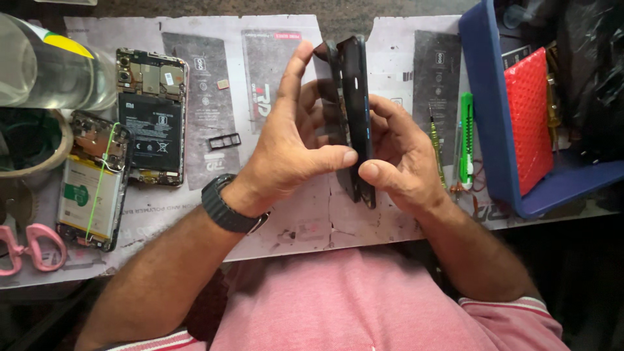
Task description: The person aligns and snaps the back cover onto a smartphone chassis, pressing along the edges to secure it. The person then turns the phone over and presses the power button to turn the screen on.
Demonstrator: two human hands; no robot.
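Both my hands hold a black phone (356, 84) on edge above the worktable, its back cover (330, 91) lifted away from the body on the left side. My left hand (292, 143), with a black watch on its wrist, presses its thumb and fingers against the cover side. On the screen side my right hand (400, 153) grips the phone, thumb on the lower edge.
Two opened phones (151, 117) (94, 182) with bare batteries lie at the left. A SIM tray (225, 140) lies between them and my hands. A green cutter (466, 136) and a screwdriver (437, 146) lie right. A blue bin (487, 110) holds a red pouch. Pink scissors (32, 247) lie far left.
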